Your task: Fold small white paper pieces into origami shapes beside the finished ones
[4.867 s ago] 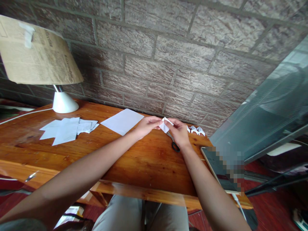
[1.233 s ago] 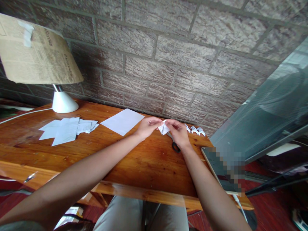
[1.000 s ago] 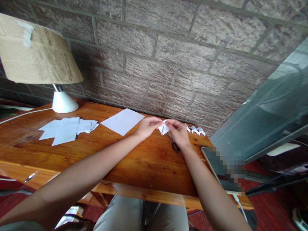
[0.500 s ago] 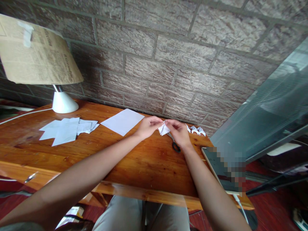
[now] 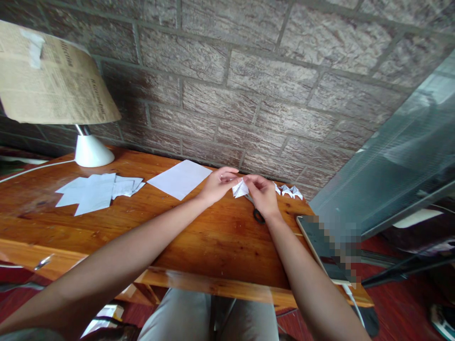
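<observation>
Both hands meet over the far middle of the wooden desk (image 5: 199,241), pinching a small folded white paper piece (image 5: 240,189) between them. My left hand (image 5: 216,185) grips its left side with closed fingers; a ring shows on one finger. My right hand (image 5: 262,194) pinches its right side from above. Black-handled scissors (image 5: 256,213) lie on the desk just under my right hand, partly hidden by it.
A white paper sheet (image 5: 179,178) lies left of my hands, and a loose pile of paper pieces (image 5: 93,192) further left. Small folded paper shapes (image 5: 289,191) sit by the brick wall. A lamp (image 5: 87,151) stands back left. A tablet (image 5: 325,248) lies at the desk's right edge.
The folded paper has been pressed smaller and flatter between my fingers. Both hands stay in nearly the same spot; the view shifted slightly.
</observation>
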Available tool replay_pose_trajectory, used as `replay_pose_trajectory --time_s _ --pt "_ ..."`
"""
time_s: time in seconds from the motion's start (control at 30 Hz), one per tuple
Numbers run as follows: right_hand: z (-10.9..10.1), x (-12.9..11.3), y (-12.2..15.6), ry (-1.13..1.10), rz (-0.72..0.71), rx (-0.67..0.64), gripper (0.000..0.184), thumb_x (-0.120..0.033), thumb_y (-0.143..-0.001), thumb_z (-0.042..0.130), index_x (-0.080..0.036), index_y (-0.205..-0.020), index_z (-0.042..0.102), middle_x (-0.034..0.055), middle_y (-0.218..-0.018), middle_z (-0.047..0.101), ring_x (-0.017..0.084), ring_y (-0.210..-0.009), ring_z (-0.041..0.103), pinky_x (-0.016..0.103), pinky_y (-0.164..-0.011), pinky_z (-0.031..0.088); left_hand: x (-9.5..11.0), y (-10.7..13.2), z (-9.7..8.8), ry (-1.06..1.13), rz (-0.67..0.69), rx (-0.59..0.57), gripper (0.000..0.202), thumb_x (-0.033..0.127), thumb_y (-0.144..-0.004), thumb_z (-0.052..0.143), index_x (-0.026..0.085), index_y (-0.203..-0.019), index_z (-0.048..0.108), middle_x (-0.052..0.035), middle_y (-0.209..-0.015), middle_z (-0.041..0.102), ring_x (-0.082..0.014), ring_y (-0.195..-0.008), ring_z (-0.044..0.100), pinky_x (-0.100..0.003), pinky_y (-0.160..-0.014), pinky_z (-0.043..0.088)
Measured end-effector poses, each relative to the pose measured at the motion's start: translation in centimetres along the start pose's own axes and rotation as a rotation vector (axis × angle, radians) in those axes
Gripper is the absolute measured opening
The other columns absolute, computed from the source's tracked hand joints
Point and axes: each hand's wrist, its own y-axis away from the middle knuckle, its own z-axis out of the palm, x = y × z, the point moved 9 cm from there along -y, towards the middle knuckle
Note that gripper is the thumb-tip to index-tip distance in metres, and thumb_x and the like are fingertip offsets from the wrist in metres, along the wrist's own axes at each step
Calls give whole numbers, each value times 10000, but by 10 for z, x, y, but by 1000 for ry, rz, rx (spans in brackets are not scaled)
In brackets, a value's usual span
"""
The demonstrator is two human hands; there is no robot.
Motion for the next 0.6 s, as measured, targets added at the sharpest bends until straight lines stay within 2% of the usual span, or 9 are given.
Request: replay_pose_trajectory --time_s 0.07,0.23,0.43,0.6 --pt "-2 2 1 -49 6 53 259 -433 -770 679 -186 -843 712 40 -830 723 167 -708 621 303 -717 491 -7 0 -1 81 -74 19 437 324 -621 817 159 -995 660 -45 -859 722 -177 -821 655 -324 -810 479" --pt "-5 6 2 -115 11 142 284 -452 -761 686 -188 -865 709 34 -852 720 162 -736 617 305 -746 488 -18 0 7 199 -168 -80 314 364 -657 789 150 -875 718 -58 -857 720 -168 -786 639 -316 -776 478" --pt "2 12 2 -90 96 50 315 -482 -747 688 -192 -869 703 22 -787 697 144 -655 579 266 -637 473 -23 -1 -2 209 -179 7 263 321 -622 813 148 -800 728 -25 -754 697 -134 -704 611 -281 -729 464" --pt "1 14 1 -51 91 31 348 -515 -756 663 -191 -878 691 33 -804 702 157 -676 595 270 -645 482 -21 -2 -2 176 -163 3 257 331 -626 808 144 -784 729 -26 -745 691 -136 -703 607 -280 -721 462"
